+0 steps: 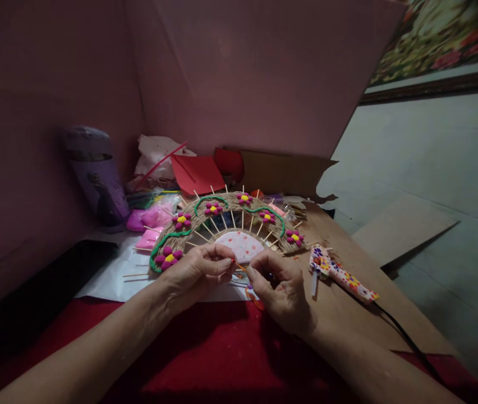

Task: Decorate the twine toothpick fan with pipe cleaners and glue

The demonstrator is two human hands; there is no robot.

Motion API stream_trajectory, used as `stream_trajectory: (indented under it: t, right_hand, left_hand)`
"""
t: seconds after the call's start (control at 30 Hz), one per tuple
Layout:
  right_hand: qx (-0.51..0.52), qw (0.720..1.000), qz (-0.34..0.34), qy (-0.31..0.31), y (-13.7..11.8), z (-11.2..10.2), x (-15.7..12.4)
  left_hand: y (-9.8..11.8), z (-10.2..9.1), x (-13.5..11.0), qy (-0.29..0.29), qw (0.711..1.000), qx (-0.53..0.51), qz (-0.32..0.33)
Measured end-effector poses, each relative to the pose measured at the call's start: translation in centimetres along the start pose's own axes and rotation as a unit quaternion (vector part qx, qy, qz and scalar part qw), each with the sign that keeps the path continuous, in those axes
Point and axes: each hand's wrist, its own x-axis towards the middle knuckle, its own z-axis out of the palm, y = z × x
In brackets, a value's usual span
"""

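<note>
My left hand (209, 266) is closed in a pinch, with a speck of red at its fingertips. Between the two hands runs a short orange strand (241, 267), its far end pinched by my right hand (279, 289). Below the right fingers hangs an orange loop (256, 302) with a small purple bit beside it. Just behind my hands a fan-shaped craft (233, 203) of thin sticks wound with brown twine lies on white paper. Magenta flowers with yellow centres and green wavy vines decorate its band. A dotted pale half-circle (241, 244) forms its middle; the fingers hide part of its lower edge.
A flower-patterned glue gun (342, 272) with a black cord rests on brown cardboard (373, 322) at right. At left stand a purple tumbler (98, 179) and a dark flat object (49, 280). Pink packets (148, 238) and red paper (198, 173) lie behind. Red cloth (205, 348) covers the front.
</note>
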Motion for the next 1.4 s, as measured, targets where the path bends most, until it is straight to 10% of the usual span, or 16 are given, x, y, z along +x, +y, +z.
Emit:
stream_trajectory:
  t: [1.4]
  right_hand:
    - [-0.012, 1.0, 0.005, -0.002, 0.17, 0.05, 0.07]
  left_hand:
    - [-0.29, 0.14, 0.04, -0.023, 1.0, 0.002, 0.005]
